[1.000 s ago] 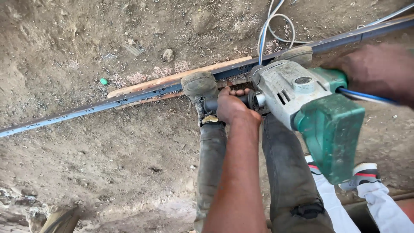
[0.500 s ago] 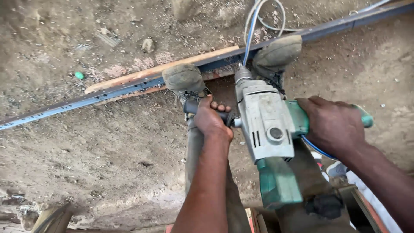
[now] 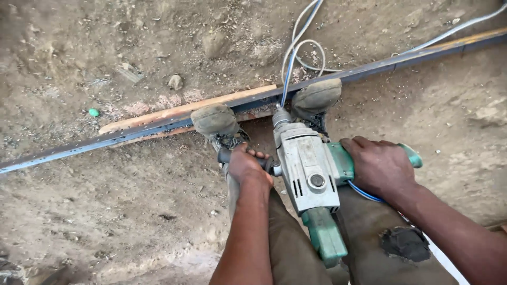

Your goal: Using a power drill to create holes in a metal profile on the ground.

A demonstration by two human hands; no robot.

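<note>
The person stood over a long dark steel bar (image 3: 158,124) that lay across the dirt ground (image 3: 79,211), with both dusty boots, the left boot (image 3: 214,120) and the right boot (image 3: 317,96), pressing on it, and a thin wooden strip (image 3: 179,110) lay just beside the bar. Between the boots pointed a heavy grey and green electric drill (image 3: 309,174), its nose down near the bar, though the bit itself was hidden. The left hand (image 3: 245,164) was closed around the black side handle (image 3: 224,155), and the right hand (image 3: 379,168) was wrapped around the green rear grip. In my judgement, the main danger was that the bit could catch in the steel and the drill body could twist hard, wrenching the wrists, because the tool looked strong and the bar was fixed only by the weight of the feet. The bar could also slide or roll under the boots. The blue and white cables (image 3: 303,53) ran in a loop close to the right boot and to the nose of the drill, so they could be caught or stepped on. The bit was very near the toes.
</note>
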